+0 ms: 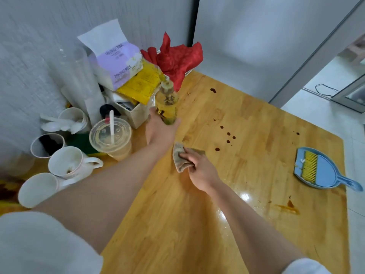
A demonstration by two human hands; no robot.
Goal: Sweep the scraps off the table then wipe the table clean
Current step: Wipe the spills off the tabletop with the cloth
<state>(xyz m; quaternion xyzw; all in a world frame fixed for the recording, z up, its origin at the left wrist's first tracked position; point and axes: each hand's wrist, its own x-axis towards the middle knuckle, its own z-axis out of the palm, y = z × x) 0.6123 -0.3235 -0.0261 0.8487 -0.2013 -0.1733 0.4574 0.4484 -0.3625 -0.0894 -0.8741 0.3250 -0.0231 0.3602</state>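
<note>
My left hand point(159, 127) grips a yellow bottle point(166, 103) upright at the back middle of the wooden table point(256, 119). Just in front of it, my right hand point(199, 165) holds a crumpled brown-grey cloth point(180, 157) pressed against the tabletop. Dark brown drops point(227, 135) dot the wood to the right of the cloth. An orange-brown smear point(288, 206) lies near the right front. A wet, shiny patch point(237, 198) shows beside my right forearm.
A blue dustpan with a yellow brush point(320, 171) lies at the table's right edge. At the left stand mugs point(67, 163), a lidded plastic cup with a straw point(110, 137), a tissue pack point(116, 62), yellow packets and a red bag point(177, 58).
</note>
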